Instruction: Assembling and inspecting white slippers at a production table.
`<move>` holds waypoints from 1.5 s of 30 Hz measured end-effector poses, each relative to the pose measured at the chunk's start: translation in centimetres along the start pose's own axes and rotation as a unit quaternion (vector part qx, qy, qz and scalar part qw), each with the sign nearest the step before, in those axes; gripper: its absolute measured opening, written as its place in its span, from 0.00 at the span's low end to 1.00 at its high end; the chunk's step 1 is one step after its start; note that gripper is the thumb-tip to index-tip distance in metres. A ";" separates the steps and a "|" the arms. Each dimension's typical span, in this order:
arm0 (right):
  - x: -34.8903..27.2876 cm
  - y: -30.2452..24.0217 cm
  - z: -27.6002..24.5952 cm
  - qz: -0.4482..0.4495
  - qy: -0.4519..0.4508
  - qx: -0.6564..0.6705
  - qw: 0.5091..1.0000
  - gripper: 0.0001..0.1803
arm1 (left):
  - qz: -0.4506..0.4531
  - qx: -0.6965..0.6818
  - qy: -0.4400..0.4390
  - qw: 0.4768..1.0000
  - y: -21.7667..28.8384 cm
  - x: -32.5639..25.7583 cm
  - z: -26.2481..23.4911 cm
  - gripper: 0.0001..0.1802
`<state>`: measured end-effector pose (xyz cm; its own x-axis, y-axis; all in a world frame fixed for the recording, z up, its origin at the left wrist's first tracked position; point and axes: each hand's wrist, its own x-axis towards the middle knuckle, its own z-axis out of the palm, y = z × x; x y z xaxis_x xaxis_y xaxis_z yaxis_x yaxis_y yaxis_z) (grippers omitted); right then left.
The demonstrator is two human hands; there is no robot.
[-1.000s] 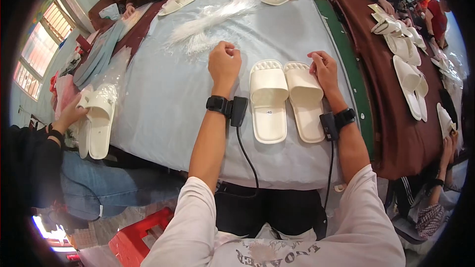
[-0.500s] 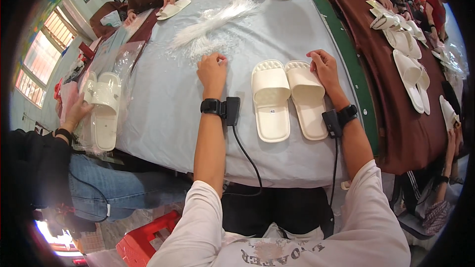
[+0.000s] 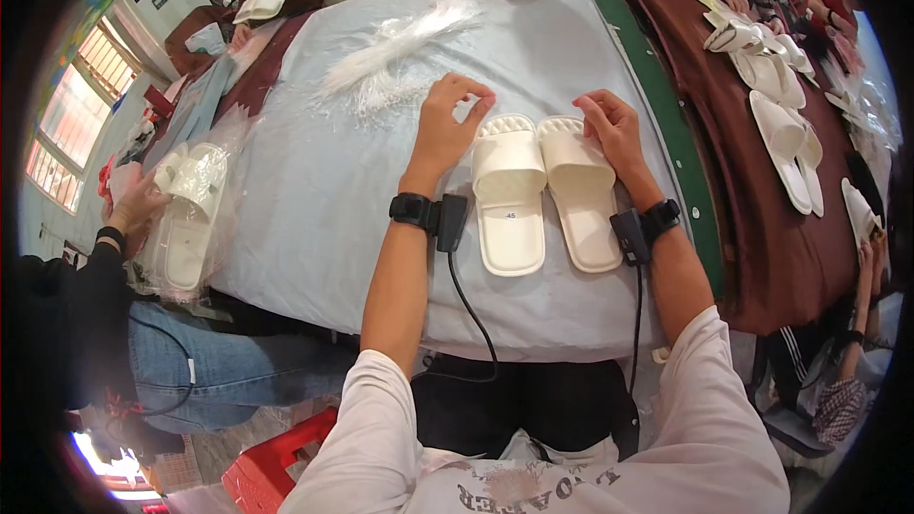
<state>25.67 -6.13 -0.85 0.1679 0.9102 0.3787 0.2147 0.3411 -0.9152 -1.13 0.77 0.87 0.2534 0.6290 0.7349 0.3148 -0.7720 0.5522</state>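
You are resting both forearms on the grey table cover (image 3: 314, 181), with a pair of white slippers (image 3: 543, 186) lying side by side between your hands, toes pointing away from you. Your left hand (image 3: 447, 128) is hovering just left of the left slipper (image 3: 509, 190), near its toe end; its thumb and forefinger are curling toward each other into a narrow pinch, and you cannot tell from here whether anything thin is caught between them. Your fingertips are staying clear of the slipper, just beside its toe strap. Your right hand (image 3: 609, 128) is lying with loosely bent fingers against the outer toe edge of the right slipper (image 3: 581, 190), touching it without gripping. A heap of thin clear plastic strips (image 3: 400, 52) is lying beyond your left hand. To your left, another person's hand (image 3: 138, 205) is holding slippers in a clear plastic bag (image 3: 190, 219).
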 end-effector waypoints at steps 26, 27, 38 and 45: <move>-0.3 0.7 1.1 -0.036 -0.178 0.010 0.983 0.10 | -0.109 -0.186 -0.188 0.958 3.6 -1.0 1.9 0.16; -0.3 0.3 1.1 -0.052 -0.187 0.003 0.981 0.10 | -0.118 -0.173 -0.185 0.960 3.3 -1.0 1.9 0.16; -0.1 1.9 0.7 -0.052 -0.044 -0.004 0.998 0.05 | -0.182 0.005 -0.112 0.977 -3.6 -1.2 1.2 0.24; 1.2 3.1 -0.7 -0.002 0.195 0.355 0.914 0.05 | -0.227 0.083 -0.006 0.970 -8.2 -2.1 0.7 0.24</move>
<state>27.21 -4.14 -3.13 0.5282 0.8028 0.2764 -0.4396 0.5371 -0.7199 -3.61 5.86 -5.44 0.0641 0.9024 0.4260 0.5388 -0.3906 0.7464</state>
